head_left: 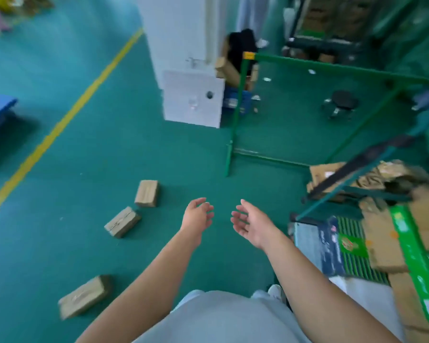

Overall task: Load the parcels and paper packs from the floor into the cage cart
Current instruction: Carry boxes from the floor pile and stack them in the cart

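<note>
Three brown cardboard parcels lie well apart on the green floor (pixel 188 154) to your left: the far parcel (pixel 146 193), the middle parcel (pixel 122 221) and the near parcel (pixel 84 296), each a plain rectangular block with soft, motion-blurred edges. Your left hand (pixel 196 217) and right hand (pixel 250 222) hover empty above the floor, palms turned inward, fingers relaxed and slightly curved, grasping nothing. At right, the cage cart (pixel 235 112), a green metal-tube frame, is cut off by the picture edge. Flattened cardboard (pixel 384 248), a green printed carton (pixel 416 263) and a dark printed pack (pixel 320 246) overlap there; their labels are too blurred to read. A white pillar (pixel 183 45) stands behind.
</note>
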Tool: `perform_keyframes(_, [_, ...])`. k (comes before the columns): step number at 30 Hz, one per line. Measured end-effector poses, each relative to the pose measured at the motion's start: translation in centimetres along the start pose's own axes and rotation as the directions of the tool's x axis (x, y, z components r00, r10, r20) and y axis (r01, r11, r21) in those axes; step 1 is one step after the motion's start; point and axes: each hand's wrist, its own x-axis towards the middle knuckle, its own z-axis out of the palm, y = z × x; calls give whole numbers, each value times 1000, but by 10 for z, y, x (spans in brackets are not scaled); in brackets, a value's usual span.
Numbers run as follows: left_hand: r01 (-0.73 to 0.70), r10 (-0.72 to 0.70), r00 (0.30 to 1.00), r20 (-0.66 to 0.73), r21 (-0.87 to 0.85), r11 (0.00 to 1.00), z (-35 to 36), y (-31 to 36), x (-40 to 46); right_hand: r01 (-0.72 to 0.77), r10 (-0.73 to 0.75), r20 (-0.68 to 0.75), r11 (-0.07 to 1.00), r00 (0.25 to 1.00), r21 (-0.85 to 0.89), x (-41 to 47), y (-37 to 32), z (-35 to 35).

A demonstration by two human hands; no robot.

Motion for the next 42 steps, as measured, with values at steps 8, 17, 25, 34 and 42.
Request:
perform_keyframes(8, [16, -75, 968, -241, -237, 971, -106, 8, 24, -54, 118, 178, 943, 977, -330, 34, -2, 128])
perform_keyframes(17, [2, -172, 891, -420, -374, 927, -166, 52, 94, -122, 299, 267, 843, 916, -524, 116, -28, 249])
perform_keyframes(25, [72, -340, 778, -528, -462, 884, -187, 138, 183, -195, 402, 283, 811, 871, -551, 220, -110, 348])
perform_keyframes(34, [108, -446, 753, -484, -578, 809, -198, 214, 301, -111, 396, 200, 637, 896, -763, 346, -169, 428])
perform_keyframes(42, [14, -543, 737, -403, -794, 608, -257, 183, 436, -61, 390, 127, 433, 912, -899, 485, -128, 487])
